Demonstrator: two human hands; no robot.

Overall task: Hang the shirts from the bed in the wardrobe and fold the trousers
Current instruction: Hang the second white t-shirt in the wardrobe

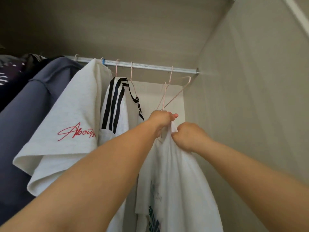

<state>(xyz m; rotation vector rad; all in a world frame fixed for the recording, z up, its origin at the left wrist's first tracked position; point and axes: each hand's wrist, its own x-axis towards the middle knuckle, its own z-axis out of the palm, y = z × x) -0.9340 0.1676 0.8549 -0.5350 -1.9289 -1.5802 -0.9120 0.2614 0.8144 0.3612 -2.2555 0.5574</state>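
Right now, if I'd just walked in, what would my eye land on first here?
Two bare arms reach up the middle: the left hand grips a pink hanger just below the rail, while the right hand pinches the white shirt that hangs down from both. Left of that, a pale shirt with red script already hangs beside a black-striped shirt.

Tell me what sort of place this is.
Inside a wardrobe, it seems: a metal rail crosses overhead, a grey T-shirt hangs from it, and the left hand and right hand grip a white shirt.
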